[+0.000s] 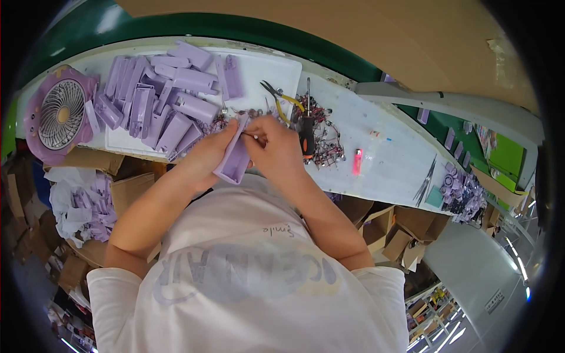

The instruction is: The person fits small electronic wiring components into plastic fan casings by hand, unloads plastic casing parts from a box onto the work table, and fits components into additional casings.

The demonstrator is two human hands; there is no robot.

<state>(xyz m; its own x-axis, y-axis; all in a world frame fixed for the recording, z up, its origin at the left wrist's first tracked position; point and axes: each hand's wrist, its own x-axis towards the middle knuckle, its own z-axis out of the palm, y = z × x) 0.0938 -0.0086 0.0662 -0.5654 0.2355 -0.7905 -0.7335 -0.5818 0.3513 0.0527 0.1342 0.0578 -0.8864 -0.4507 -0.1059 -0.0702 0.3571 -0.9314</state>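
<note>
My left hand (207, 154) grips a light purple plastic housing (236, 160), a long open trough tilted over the table's near edge. At its upper end, the fingers of my right hand (274, 146) are pinched together on something small and dark, too small to make out. Just beyond my hands lies a tangle of small wired parts (325, 132). A screwdriver (306, 138) with a black and orange handle rests on it, beside my right hand. Yellow-handled pliers (292, 102) lie open a little farther away.
Several purple housings (191, 79) are heaped on a white tray (271, 67) at the left. A purple fan (62, 115) stands at the far left. A pink lighter (357, 162) lies to the right. Cardboard boxes (132, 191) sit below the table edge, near a green conveyor belt (471, 147).
</note>
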